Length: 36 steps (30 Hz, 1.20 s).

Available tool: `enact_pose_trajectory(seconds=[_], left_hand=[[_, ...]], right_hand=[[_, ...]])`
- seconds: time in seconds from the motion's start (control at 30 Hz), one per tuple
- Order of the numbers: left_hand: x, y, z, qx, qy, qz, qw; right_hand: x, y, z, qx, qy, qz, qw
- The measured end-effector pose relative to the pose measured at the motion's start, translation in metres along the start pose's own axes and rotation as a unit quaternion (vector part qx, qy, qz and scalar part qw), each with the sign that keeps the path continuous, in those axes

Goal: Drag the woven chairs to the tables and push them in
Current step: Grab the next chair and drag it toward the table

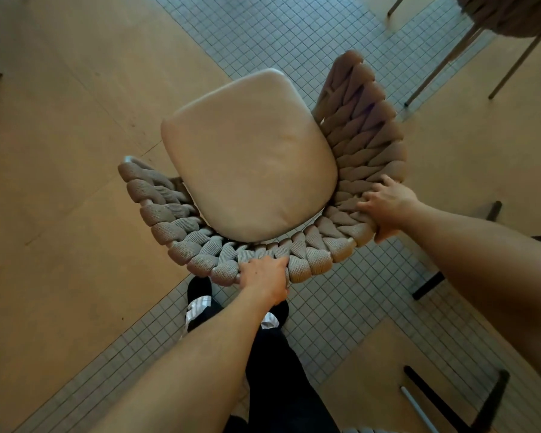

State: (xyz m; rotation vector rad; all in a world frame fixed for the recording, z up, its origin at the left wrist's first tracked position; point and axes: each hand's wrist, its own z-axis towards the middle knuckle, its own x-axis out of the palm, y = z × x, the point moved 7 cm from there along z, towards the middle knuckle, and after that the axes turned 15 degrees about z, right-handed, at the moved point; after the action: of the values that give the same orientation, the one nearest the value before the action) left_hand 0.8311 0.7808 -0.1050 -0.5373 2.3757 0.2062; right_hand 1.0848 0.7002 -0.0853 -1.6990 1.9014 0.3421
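left hand (263, 278) gripped woven chair (341, 245) back rim | right hand (384, 207) gripped side rim | bulky, rope soft, frame stiff

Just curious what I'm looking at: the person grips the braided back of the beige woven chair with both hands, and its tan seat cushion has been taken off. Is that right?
Not quite. The head view shows the tan seat cushion in place on the beige woven chair. The rest holds: the left hand and right hand both grip its braided back.

Second woven chair (509, 17) cut off at top-right edge, legs only partly visible.
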Motion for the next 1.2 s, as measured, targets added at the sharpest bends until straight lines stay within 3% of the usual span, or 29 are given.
enact_pose_trajectory(seconds=[0.27,0.5,0.9,1.2], left_hand=[[0.001,0.010,-0.006,0.012,-0.057,0.031,0.998],[0.008,0.069,-0.021,0.057,-0.077,0.144,0.985],[-0.022,0.198,-0.007,0.046,-0.082,0.310,0.946],[-0.063,0.241,0.019,0.014,-0.082,0.382,0.920]], right_hand=[[-0.003,0.018,-0.016,-0.006,-0.005,0.025,1.000],[0.015,0.087,-0.038,0.030,0.009,0.129,0.991],[-0.021,0.224,-0.047,0.093,-0.018,0.340,0.936],[-0.054,0.274,-0.024,0.103,-0.022,0.420,0.901]])
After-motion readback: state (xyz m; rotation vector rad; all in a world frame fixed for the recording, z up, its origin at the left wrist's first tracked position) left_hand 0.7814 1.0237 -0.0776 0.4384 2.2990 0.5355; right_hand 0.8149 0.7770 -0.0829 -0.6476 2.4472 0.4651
